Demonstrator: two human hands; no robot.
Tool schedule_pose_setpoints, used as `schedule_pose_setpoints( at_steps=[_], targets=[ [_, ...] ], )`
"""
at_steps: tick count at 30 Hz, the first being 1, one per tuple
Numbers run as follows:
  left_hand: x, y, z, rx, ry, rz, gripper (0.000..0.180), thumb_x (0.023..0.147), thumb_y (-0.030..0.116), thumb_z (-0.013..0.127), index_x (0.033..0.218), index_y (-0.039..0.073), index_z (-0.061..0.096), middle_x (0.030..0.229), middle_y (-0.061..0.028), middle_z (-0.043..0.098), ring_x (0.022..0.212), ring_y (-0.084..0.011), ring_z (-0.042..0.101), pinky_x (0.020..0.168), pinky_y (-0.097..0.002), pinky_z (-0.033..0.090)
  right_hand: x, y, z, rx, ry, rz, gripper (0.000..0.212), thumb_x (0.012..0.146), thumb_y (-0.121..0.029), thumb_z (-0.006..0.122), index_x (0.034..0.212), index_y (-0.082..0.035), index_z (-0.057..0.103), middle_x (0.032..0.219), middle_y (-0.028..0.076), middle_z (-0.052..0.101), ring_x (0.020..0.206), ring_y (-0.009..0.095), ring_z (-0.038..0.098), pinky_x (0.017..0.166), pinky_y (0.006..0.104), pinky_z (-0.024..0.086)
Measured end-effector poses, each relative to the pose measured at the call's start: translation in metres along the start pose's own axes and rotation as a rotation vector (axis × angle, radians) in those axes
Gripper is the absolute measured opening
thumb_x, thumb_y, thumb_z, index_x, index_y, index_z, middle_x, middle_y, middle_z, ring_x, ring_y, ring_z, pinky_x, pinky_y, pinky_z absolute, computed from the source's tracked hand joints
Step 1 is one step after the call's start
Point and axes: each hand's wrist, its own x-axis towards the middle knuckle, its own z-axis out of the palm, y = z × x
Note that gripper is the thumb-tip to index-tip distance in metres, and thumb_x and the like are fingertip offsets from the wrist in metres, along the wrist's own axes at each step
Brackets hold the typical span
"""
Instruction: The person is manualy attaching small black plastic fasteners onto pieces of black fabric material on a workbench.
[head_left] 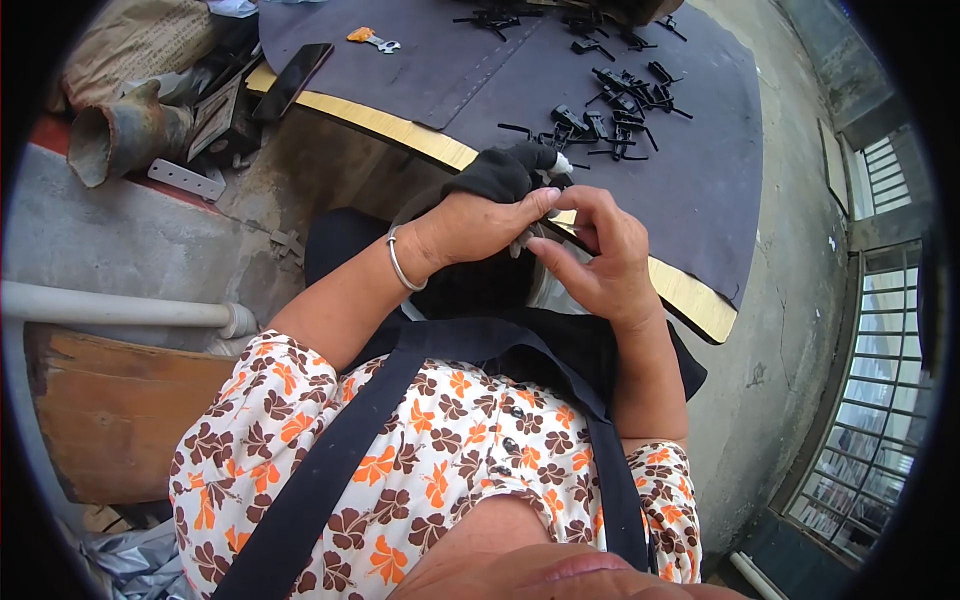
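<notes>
My left hand (470,225), with a silver bangle on its wrist and black cloth (495,172) over its fingers, is closed in front of the table's near edge. A small black part (562,182) sticks out at its fingertips, near a white-covered tip. From the right, my right hand (605,250) meets it, bare, with thumb and fingers curled in a pinch. What the right fingers grip is mostly hidden. Just beyond both hands, a pile of black metal clips with bent wire arms (625,105) lies on the dark-covered table (690,200).
An orange-handled wrench (375,40) and more black clips (500,18) lie farther back. A dark phone (293,82) rests at the table's left edge. Left of it are a rusty pipe fitting (120,135) and a white perforated bracket (187,179). A barred window (865,400) stands at right.
</notes>
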Motion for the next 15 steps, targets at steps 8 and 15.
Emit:
schedule_pose_setpoints(
  at_steps=[8,15],
  targets=[
    [-0.005,0.027,-0.001,-0.327,-0.107,-0.213,0.019,0.084,0.013,0.057,0.093,-0.004,0.059,0.080,-0.0136,0.061,0.069,-0.0183,0.057,0.063,-0.0303,0.045,-0.006,0.017,0.014,0.435,0.198,0.485,0.013,0.085,-0.008,0.063,0.079,-0.003,0.052,0.071,-0.007,0.048,0.063,0.000,0.041,0.054,0.0158,0.034],
    [-0.004,0.025,0.004,0.149,0.001,-0.013,0.015,0.084,0.006,0.054,0.094,-0.006,0.056,0.072,-0.0064,0.059,0.057,-0.0080,0.054,0.054,-0.0238,0.045,-0.010,0.020,0.004,0.123,-0.075,0.389,0.026,0.093,-0.020,0.051,0.077,0.000,0.052,0.067,-0.006,0.045,0.062,0.005,0.038,0.055,0.0206,0.035]
  ],
)
